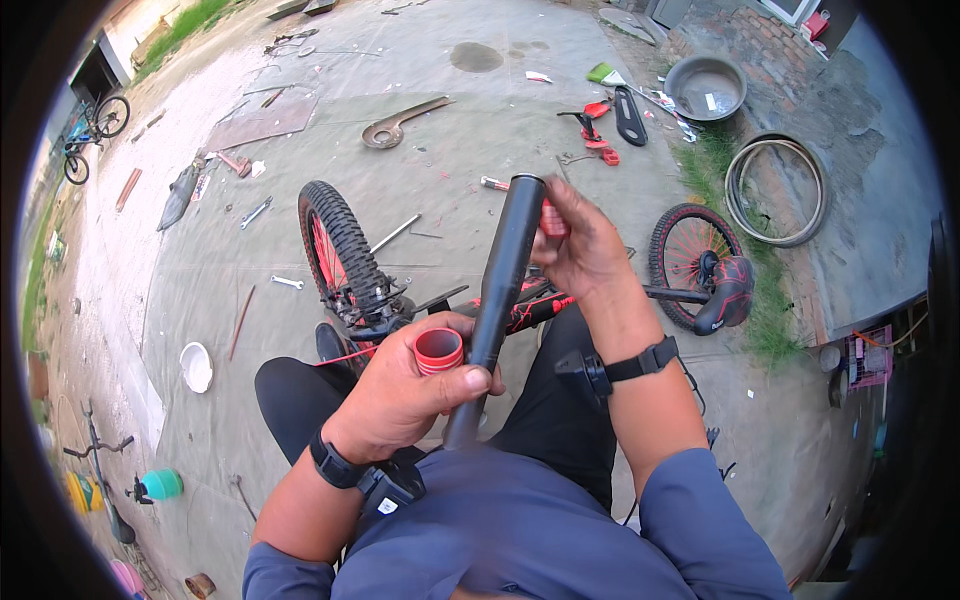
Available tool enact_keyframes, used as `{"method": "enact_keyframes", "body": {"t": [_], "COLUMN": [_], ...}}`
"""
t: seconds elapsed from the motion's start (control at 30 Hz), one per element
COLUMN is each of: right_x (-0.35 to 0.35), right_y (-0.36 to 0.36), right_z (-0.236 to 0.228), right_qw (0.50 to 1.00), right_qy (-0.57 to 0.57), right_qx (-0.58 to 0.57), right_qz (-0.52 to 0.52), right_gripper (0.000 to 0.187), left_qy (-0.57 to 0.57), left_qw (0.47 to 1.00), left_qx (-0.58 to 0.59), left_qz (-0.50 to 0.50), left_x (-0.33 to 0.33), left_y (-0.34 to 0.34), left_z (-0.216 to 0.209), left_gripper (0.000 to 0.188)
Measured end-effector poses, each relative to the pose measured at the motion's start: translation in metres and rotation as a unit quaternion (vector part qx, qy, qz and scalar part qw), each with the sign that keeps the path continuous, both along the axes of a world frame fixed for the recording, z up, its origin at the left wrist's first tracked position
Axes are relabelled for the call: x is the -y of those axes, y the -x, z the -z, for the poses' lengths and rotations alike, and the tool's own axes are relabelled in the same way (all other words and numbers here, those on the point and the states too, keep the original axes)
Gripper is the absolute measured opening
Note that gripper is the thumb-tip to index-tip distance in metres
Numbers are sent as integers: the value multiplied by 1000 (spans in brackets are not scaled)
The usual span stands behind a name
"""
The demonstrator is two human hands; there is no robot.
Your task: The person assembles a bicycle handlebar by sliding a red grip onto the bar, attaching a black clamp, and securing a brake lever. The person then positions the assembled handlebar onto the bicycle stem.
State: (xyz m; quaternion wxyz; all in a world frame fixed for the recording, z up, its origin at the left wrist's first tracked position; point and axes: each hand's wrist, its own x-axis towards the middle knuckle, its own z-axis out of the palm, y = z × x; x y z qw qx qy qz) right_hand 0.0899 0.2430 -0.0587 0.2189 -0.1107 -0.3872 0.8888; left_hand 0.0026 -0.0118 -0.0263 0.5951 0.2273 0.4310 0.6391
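Observation:
My left hand (400, 400) is closed round a red hollow ridged cylinder (440, 350), its open end facing up. The same hand also grips the lower part of a long black tube (505, 270), thumb across it. This tube stands tilted in front of my chest, and its lower end is blurred. Near the upper end, my right hand (590, 245) is closed on a small red ridged piece (553, 220), partly hidden by the fingers and tube. Below my hands a black and red bicycle frame (540, 308) lies between my legs.
A knobby bicycle wheel (340, 240) stands left of the frame; another wheel (678, 258) and a saddle (728, 295) are right. Wrenches (288, 283), a chain guard (630, 115) and a curved metal fender (395, 128) lie around. A grey basin (706, 88) and tires (775, 190) sit at far right.

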Motion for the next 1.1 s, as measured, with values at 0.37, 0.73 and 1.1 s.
{"method": "enact_keyframes", "body": {"t": [0.37, 0.73, 1.1], "right_x": [56, 46, 88], "right_y": [-30, -56, -94], "right_z": [-10, -42, -20], "right_qw": [991, 957, 912], "right_qy": [-74, -246, -360], "right_qx": [18, 61, 66], "right_qz": [-112, 143, 186], "right_gripper": [59, 49, 47], "left_qy": [-19, -14, 14], "left_qw": [1000, 960, 905], "left_qx": [-14, -174, -342], "left_qz": [-3, -219, -253], "left_x": [1, 39, 44], "left_y": [8, 22, -6], "left_z": [5, 21, 67], "left_gripper": [61, 35, 31]}}
